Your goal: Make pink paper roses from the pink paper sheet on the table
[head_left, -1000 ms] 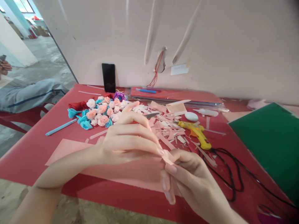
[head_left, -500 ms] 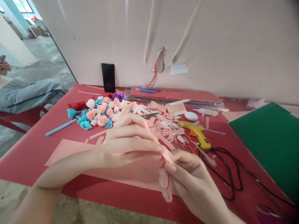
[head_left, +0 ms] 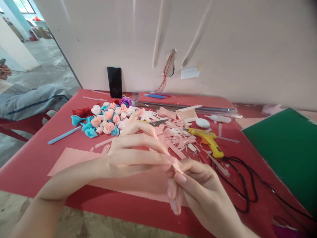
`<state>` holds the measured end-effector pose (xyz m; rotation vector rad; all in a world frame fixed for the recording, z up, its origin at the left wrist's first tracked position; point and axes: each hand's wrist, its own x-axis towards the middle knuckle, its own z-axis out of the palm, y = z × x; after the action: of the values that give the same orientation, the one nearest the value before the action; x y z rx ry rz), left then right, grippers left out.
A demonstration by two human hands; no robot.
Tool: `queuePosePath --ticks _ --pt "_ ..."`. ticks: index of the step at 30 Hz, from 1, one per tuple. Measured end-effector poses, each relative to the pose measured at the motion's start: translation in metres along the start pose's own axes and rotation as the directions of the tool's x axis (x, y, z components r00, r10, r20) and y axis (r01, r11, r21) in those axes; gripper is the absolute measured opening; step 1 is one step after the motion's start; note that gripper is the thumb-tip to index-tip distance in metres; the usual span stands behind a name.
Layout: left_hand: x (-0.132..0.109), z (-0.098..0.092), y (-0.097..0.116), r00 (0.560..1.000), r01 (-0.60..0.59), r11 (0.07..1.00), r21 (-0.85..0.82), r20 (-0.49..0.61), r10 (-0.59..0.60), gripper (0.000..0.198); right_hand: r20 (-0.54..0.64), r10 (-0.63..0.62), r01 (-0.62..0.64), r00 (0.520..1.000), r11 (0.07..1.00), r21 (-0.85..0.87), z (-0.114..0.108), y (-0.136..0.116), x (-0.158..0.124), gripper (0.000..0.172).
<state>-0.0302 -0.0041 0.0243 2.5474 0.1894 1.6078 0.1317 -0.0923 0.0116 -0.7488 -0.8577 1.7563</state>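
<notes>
We record one small pale-pink paper piece (head_left: 177, 165), creased and folded. It is pinched between the fingertips of the left hand (head_left: 131, 152) and the right hand (head_left: 198, 188), which partly hide it.

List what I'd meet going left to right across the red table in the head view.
blue pen → pile of paper roses → pinched pink paper piece → yellow glue gun → green sheet
</notes>
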Motion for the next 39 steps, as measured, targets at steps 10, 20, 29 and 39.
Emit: queuePosePath --ticks 10,20,29,39 --pt "0.000 0.001 0.001 1.000 0.004 1.000 -0.028 -0.001 -0.004 0.009 0.009 0.003 -0.003 1.000 1.000 0.009 -0.001 -0.001 -0.002 0.007" --pt "-0.001 0.015 0.001 0.981 0.156 0.963 -0.219 -0.079 -0.177 0.011 -0.046 -0.101 0.093 0.994 0.985 -0.144 -0.001 -0.003 -0.003 0.009" --pt "0.003 0.013 0.004 0.943 0.324 0.830 -0.455 0.222 -0.247 0.006 -0.143 -0.463 0.300 0.875 0.750 -0.589 0.011 -0.005 -0.005 0.014" --pt "0.001 0.012 0.007 0.919 0.385 0.798 -0.464 0.272 -0.285 0.006 -0.138 -0.419 0.226 0.897 0.705 -0.672 0.011 -0.009 -0.005 0.016"
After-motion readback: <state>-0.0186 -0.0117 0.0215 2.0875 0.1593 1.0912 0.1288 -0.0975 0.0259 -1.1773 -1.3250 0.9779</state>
